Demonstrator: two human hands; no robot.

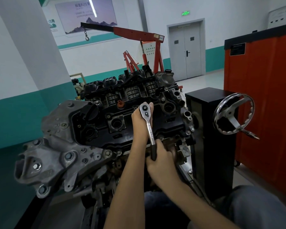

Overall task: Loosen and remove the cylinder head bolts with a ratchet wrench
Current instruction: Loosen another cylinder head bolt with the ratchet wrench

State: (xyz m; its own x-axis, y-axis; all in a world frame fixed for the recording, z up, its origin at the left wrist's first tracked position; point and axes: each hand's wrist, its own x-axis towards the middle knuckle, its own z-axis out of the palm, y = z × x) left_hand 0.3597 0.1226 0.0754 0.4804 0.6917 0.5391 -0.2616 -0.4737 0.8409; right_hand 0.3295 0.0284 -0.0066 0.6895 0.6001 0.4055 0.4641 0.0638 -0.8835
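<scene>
Where the ratchet wrench (pixel 150 129) sits, seen from the head camera: over the right half of the black top cover (pixel 122 128), round head far from the person, black grip near. The socket and whatever bolt lies beneath it are hidden.
Left hand (pixel 139 120): wrapped about the wrench's round head from behind, with fingertips (pixel 149 104) showing past its upper edge; clamped on the tool.
Right hand (pixel 163 162): closed round the black grip at the near edge of the engine (pixel 59 156), thumb lying up toward the shaft.
Bolts: several small bolt heads (pixel 163 99) sit along the cover's rim; whether any is loose cannot be told.
Engine: grey cast front cover toward the left, tilted, carried by a black stand (pixel 210 133) at right.
Handwheel (pixel 234 114): chrome, on the stand's side.
Cabinet (pixel 262 96): red-orange, just behind the stand.
Hoist (pixel 139 33): red, near the far wall, hook (pixel 87 38) hanging from its boom.
Door (pixel 186 50): grey double door, closed.
Knee (pixel 254 205): in blue denim, lower right.
</scene>
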